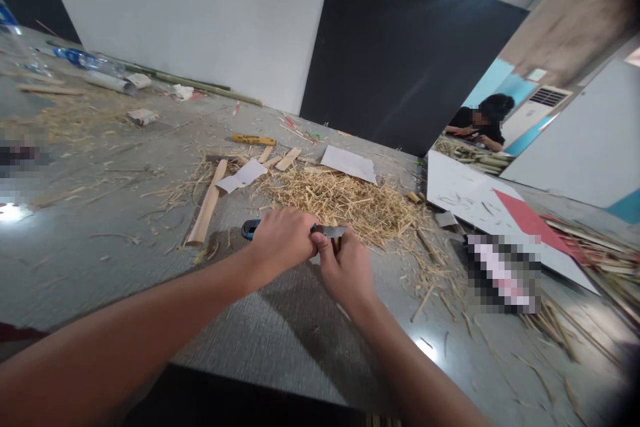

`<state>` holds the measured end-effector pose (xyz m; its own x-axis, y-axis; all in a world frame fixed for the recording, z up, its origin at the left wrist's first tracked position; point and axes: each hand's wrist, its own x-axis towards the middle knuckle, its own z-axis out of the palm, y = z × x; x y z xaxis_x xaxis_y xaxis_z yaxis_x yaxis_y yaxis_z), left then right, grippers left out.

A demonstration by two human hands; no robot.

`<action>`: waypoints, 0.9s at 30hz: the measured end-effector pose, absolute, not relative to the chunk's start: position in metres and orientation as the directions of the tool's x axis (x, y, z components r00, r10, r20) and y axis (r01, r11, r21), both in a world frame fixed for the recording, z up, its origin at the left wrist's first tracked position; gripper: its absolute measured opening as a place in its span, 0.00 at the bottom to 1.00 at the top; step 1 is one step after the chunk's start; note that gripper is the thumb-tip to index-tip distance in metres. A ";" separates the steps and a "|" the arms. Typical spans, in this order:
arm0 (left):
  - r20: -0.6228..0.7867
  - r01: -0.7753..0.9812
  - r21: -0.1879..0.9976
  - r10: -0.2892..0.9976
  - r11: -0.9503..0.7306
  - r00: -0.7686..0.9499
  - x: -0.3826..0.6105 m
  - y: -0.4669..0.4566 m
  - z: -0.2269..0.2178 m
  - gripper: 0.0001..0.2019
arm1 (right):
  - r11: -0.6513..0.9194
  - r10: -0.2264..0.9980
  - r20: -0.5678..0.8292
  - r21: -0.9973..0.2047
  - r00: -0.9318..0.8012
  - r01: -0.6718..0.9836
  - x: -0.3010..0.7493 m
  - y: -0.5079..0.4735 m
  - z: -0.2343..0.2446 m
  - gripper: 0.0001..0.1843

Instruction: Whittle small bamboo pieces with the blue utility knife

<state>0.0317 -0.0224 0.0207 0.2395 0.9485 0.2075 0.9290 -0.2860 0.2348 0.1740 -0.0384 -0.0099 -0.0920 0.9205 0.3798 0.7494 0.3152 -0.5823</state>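
Observation:
My left hand (287, 238) is wrapped round a utility knife (250, 229) with a blue and black handle. Its metal blade points right, across to my right hand (349, 273). That hand is closed, its thumb pressed up close by the blade and the left fingers. Whatever my right fingers pinch is mostly hidden behind the blade and thumb. Both hands are together just above the grey table (165, 307). Right beyond them lies a heap of thin straw-coloured shavings (345, 203).
Near the heap lie a flat wooden strip (207, 210), paper pieces (349, 163) and a yellow tube (253, 139). Plastic bottles (83, 58) are at the back left. A white and red board (465, 183) leans at right. Beyond, a person (483, 123) sits bent over bamboo pieces.

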 end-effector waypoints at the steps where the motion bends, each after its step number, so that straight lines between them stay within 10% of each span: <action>1: 0.193 0.933 0.235 0.954 -0.271 0.229 0.032 -0.022 0.021 0.14 | 0.301 0.922 0.378 -0.577 -0.079 0.759 0.173 -0.038 -0.010 0.18; 15: 0.102 0.956 0.271 0.991 -0.109 0.084 0.032 0.003 0.019 0.15 | 0.207 0.944 0.328 -0.619 0.010 0.757 0.167 -0.028 -0.013 0.17; 18: 0.283 0.974 0.224 0.958 -0.019 -0.047 0.023 0.012 0.022 0.16 | 0.207 0.947 0.321 -0.647 0.015 0.734 0.168 -0.026 -0.014 0.19; 27: 0.235 0.943 0.157 0.938 -0.294 0.253 0.024 -0.001 0.007 0.11 | 0.304 0.945 0.319 -0.767 -0.075 0.566 0.179 -0.024 -0.012 0.24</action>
<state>0.0237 -0.0006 0.0073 0.2531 0.9385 0.2350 0.9429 -0.2936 0.1570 0.1790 -0.0238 -0.0125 -0.0753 0.9449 0.3185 0.5656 0.3035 -0.7668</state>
